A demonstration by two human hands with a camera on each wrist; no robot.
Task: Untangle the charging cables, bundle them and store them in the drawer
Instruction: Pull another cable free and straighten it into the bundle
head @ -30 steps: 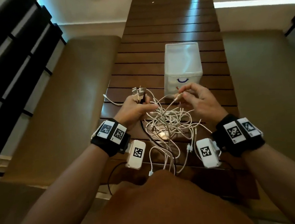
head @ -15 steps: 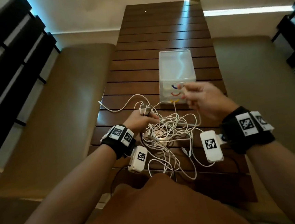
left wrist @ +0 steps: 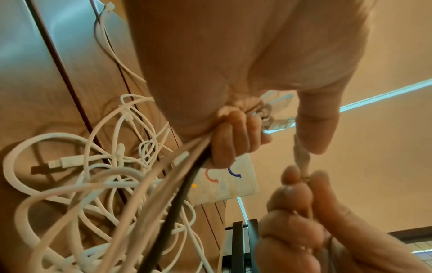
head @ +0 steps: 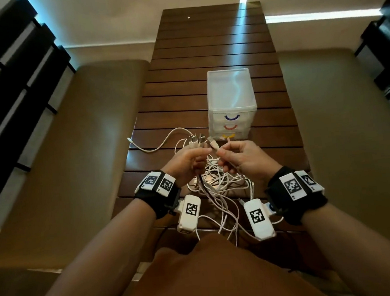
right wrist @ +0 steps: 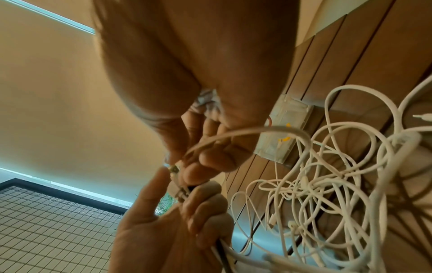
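Observation:
A tangle of white charging cables point(head: 220, 181) lies on the slatted wooden table point(head: 204, 52), with one dark cable among them. My left hand point(head: 199, 154) grips a bunch of cable ends, and their plugs point(head: 195, 139) stick up above the fist. My right hand point(head: 221, 153) pinches one more white plug point(head: 212, 144) right beside that bunch. In the left wrist view, curled fingers point(left wrist: 233, 140) wrap several cables. Behind the hands stands the clear drawer unit point(head: 231, 102), its three drawers closed.
One cable end point(head: 142, 146) trails left across the table. Padded benches point(head: 83, 145) run along both sides of the table. Dark slatted furniture point(head: 6, 81) stands at the far left. Cable loops hang over the near table edge towards my lap.
My right hand has come back from near the drawer unit to my left hand, bringing its plug beside the bunch. My left hand has risen a little with its cables.

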